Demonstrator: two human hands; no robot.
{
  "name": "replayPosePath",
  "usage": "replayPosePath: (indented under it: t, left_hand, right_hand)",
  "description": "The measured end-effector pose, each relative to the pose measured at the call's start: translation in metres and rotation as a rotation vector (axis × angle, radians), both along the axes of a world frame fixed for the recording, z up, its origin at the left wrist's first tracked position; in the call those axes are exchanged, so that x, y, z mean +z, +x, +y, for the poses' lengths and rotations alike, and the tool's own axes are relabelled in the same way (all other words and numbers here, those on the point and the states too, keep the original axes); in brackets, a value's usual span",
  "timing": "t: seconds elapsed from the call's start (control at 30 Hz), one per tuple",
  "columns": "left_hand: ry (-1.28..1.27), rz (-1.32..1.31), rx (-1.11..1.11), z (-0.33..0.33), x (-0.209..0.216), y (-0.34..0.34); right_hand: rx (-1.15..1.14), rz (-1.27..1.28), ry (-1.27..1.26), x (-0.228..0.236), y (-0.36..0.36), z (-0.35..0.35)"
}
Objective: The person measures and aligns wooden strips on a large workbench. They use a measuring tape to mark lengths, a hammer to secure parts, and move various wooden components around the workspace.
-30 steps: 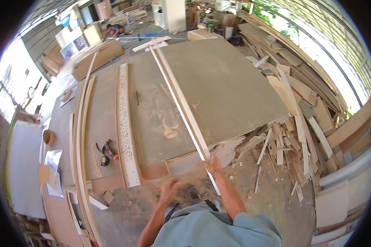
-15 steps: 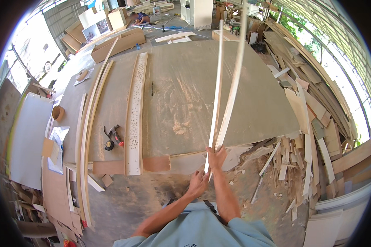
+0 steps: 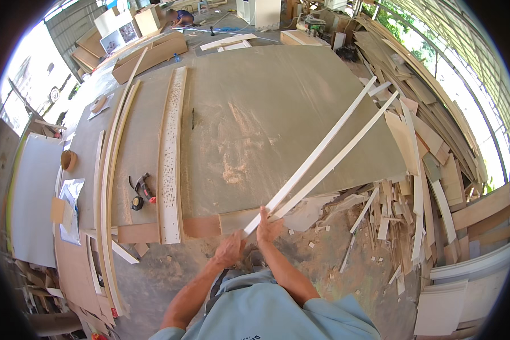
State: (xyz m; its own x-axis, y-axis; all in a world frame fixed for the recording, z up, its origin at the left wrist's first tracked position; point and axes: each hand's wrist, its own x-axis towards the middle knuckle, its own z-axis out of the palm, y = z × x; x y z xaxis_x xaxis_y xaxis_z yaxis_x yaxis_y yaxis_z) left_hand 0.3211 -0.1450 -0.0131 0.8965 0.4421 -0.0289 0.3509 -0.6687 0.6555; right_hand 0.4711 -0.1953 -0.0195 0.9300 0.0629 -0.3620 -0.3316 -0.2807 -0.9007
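Two long, pale wooden strips (image 3: 323, 141) slant away from me over the near right of the large grey-brown worktable (image 3: 300, 73), spreading apart toward their far ends. My left hand (image 3: 230, 250) is closed round their near end, just off the table's front edge. A little farther along, my right hand (image 3: 270, 228) grips the same strips, thumb up along one side. The fingers' undersides are hidden. Sawdust (image 3: 235, 170) lies on the tabletop left of the strips.
A speckled board (image 3: 170, 153) and long strips (image 3: 117, 141) lie on the table's left side, with a hammer (image 3: 142, 184) and tape measure (image 3: 137, 202) between them. Scrap wood (image 3: 379, 226) is piled at right. A person (image 3: 181, 18) crouches far back.
The strips have swung down from nearly upright to the right, their far ends dropping low over the table. Both my hands have shifted left with them, still gripping.
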Motion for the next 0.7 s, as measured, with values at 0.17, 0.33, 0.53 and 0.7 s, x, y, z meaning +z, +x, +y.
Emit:
replayPosePath:
  t: [0.17,0.33,0.53,0.7]
  left_hand:
    - [0.059,0.116,-0.080,0.043,0.016,0.010]
    - [0.003,0.266,-0.073,0.107,0.012,0.011]
    - [0.350,0.160,0.058,0.149,0.011,0.026]
    - [0.295,0.140,0.277,0.174,-0.033,0.033]
  right_hand:
    - [-0.054,-0.028,0.073,-0.046,0.003,0.022]
    - [0.192,0.066,0.140,-0.064,0.019,0.027]
    - [0.362,0.288,0.207,-0.036,0.043,0.054]
    - [0.624,0.386,0.040,-0.027,0.066,0.089]
